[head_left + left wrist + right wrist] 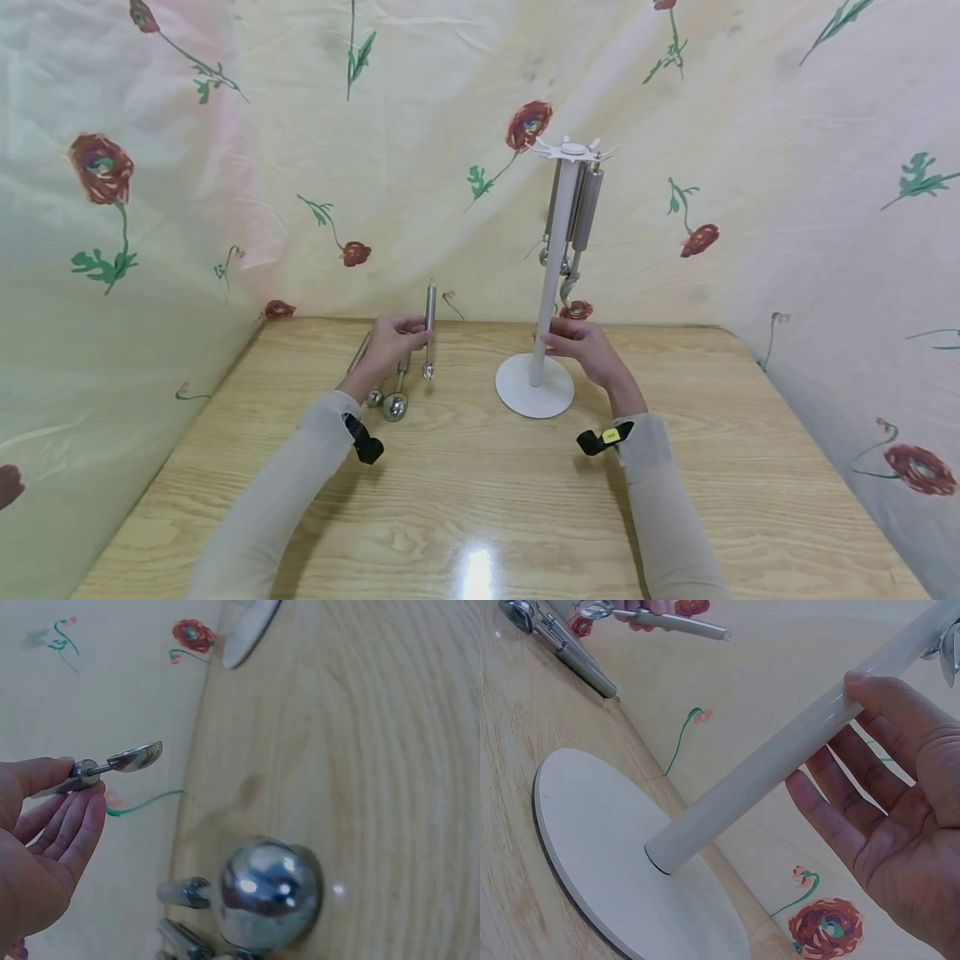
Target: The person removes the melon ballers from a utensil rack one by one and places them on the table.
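- Left hand pinches a metal scoop between thumb and fingers, bowl downward above the table.
- Metal utensils lie there, partly hidden by that hand.
- White stand stands upright, hung with steel tools.
- Right hand, partly curled, grips its pole.
- Right wrist strap's yellow label: unreadable.

On the table, loose utensils lie left of the stand; between them is 1 utensil in the left hand. Other utensils hang from the stand's top.
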Motion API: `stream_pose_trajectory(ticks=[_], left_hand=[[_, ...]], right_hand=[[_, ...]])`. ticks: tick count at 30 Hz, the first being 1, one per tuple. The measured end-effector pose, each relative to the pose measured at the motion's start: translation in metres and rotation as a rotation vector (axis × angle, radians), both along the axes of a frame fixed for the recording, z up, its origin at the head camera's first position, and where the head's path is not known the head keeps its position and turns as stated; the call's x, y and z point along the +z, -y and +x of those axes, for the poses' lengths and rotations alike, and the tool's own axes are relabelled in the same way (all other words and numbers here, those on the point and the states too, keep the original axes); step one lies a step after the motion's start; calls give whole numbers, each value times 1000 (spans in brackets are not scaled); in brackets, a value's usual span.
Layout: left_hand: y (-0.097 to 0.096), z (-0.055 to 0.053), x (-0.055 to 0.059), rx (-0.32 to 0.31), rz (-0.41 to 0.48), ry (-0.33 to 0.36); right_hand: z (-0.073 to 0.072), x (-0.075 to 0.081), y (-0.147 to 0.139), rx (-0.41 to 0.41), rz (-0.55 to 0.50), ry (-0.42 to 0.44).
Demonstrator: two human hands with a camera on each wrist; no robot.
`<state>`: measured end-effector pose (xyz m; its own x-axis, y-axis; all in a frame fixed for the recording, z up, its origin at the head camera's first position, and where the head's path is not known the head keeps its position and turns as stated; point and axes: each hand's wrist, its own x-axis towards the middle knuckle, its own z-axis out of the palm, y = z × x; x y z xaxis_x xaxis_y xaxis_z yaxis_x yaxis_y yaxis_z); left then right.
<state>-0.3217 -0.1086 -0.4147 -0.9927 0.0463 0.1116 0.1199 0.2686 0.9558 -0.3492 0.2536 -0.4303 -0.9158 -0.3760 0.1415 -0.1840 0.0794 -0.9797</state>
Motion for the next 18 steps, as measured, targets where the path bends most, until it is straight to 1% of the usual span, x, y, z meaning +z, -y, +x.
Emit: stream_pose_trajectory(ticks=[5,7,10,15,18], left_hand=[[4,0,-12,39,-40,46],[5,0,-16,48,-48,49],[7,0,-21,45,-67,34],[9,-2,-29,18,-95,-16],[10,-2,-31,20,-114,-19]], right_hand=[[0,0,-1,-3,8,3],[0,0,-1,-5,10,5],[0,0,-1,-10,4,8],[1,0,-1,-7,2,0],[1,1,0,-8,4,-6]])
